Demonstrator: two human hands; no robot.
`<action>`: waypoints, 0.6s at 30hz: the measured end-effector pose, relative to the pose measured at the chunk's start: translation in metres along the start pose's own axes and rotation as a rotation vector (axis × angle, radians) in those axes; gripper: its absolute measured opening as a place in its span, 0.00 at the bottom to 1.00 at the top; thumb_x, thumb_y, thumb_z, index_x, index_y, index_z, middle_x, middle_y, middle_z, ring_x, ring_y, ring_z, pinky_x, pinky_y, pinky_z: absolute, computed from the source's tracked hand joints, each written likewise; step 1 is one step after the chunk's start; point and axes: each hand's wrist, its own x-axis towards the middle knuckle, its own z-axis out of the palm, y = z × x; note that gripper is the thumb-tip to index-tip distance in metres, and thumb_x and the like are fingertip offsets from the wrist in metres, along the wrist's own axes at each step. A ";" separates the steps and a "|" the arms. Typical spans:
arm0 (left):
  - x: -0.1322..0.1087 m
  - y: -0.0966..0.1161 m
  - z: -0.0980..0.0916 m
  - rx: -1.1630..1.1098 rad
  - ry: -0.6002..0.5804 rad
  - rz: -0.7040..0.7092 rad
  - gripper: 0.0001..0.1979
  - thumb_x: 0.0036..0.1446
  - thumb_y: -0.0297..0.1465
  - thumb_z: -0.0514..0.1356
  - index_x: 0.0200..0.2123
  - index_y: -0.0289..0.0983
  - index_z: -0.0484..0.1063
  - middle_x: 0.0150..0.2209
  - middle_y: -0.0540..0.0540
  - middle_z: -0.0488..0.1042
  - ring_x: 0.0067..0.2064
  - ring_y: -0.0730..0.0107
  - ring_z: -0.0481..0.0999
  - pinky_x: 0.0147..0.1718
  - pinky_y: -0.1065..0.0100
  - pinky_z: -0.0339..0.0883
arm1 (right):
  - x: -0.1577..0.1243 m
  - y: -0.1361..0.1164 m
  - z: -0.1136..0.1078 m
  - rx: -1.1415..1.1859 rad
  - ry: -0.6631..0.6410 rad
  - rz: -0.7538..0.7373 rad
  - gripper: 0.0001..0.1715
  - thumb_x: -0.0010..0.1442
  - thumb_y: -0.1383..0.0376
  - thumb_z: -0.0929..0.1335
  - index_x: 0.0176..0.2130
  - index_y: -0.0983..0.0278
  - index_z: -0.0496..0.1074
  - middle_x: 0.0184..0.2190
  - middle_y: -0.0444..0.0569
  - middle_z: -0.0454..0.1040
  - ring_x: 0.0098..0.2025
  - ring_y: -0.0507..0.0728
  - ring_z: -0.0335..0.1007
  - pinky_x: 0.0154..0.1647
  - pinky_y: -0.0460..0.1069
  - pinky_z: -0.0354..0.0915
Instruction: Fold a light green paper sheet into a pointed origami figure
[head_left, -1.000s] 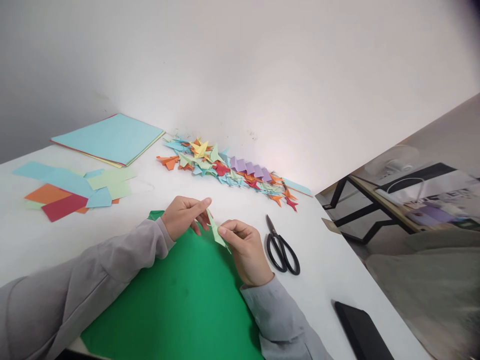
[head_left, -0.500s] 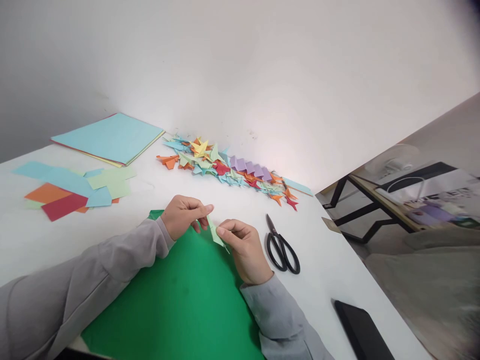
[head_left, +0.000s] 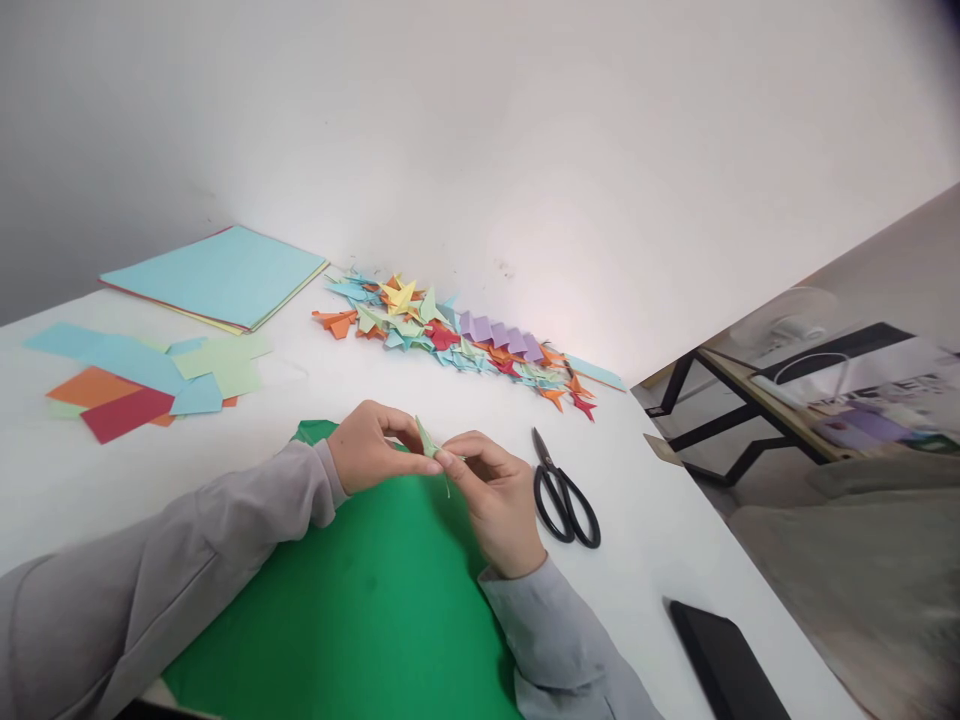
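Observation:
A small folded piece of light green paper point(head_left: 426, 440) is pinched between both hands, above a green sheet point(head_left: 352, 590). My left hand point(head_left: 379, 447) is closed on it, thumb tip meeting the other hand's thumb. My right hand point(head_left: 496, 490) grips the lower right part between thumb and fingers, which hide much of the folds. One narrow point of the paper sticks up, and a thin sliver hangs below the thumbs. Just right of my right hand lie black-handled scissors point(head_left: 564, 492), blades pointing away.
Behind the hands, a row of colourful folded paper figures point(head_left: 450, 335) runs along the wall. Loose coloured paper pieces point(head_left: 150, 380) lie at left, below a stack of larger sheets point(head_left: 217, 275). A black phone-like slab point(head_left: 724, 660) rests near the table's right edge.
My left hand has moved right and its thumb now presses on the paper beside my right thumb. The paper has turned more upright and looks narrower.

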 end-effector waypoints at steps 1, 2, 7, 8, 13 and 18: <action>0.000 -0.001 0.000 0.018 -0.001 0.024 0.09 0.38 0.32 0.65 0.22 0.31 0.74 0.21 0.47 0.72 0.25 0.71 0.70 0.24 0.71 0.66 | 0.000 -0.001 0.000 -0.017 0.008 -0.027 0.03 0.51 0.67 0.69 0.25 0.63 0.72 0.24 0.44 0.70 0.28 0.53 0.64 0.30 0.49 0.60; 0.000 -0.002 -0.001 0.032 0.005 0.046 0.08 0.39 0.32 0.65 0.21 0.31 0.73 0.21 0.47 0.72 0.25 0.72 0.70 0.24 0.71 0.65 | 0.000 -0.002 -0.001 -0.037 0.011 -0.055 0.03 0.51 0.67 0.69 0.26 0.62 0.72 0.24 0.44 0.70 0.28 0.53 0.65 0.30 0.49 0.61; -0.001 0.003 -0.003 0.171 0.020 0.184 0.05 0.42 0.30 0.63 0.21 0.33 0.74 0.23 0.45 0.74 0.25 0.71 0.70 0.22 0.72 0.63 | -0.001 -0.006 -0.003 -0.187 -0.051 -0.207 0.04 0.54 0.68 0.67 0.28 0.62 0.73 0.26 0.47 0.72 0.29 0.54 0.67 0.31 0.50 0.64; -0.002 0.004 -0.004 0.218 0.017 0.232 0.05 0.44 0.30 0.62 0.21 0.34 0.74 0.23 0.45 0.74 0.25 0.72 0.70 0.23 0.72 0.63 | -0.001 -0.006 -0.004 -0.226 -0.063 -0.238 0.05 0.54 0.68 0.66 0.29 0.62 0.73 0.27 0.47 0.72 0.30 0.54 0.68 0.32 0.51 0.64; -0.004 0.002 -0.006 0.440 0.028 0.444 0.07 0.46 0.26 0.56 0.21 0.37 0.73 0.24 0.45 0.74 0.27 0.71 0.71 0.28 0.70 0.65 | -0.003 -0.006 -0.002 -0.440 -0.058 -0.439 0.08 0.54 0.70 0.66 0.36 0.61 0.72 0.32 0.50 0.73 0.36 0.57 0.68 0.35 0.53 0.65; -0.004 -0.005 -0.007 0.579 -0.003 0.577 0.09 0.47 0.23 0.54 0.20 0.37 0.71 0.25 0.45 0.74 0.29 0.70 0.72 0.29 0.70 0.65 | -0.004 -0.002 -0.002 -0.538 -0.082 -0.586 0.12 0.54 0.74 0.65 0.38 0.61 0.71 0.32 0.50 0.73 0.36 0.57 0.66 0.35 0.54 0.64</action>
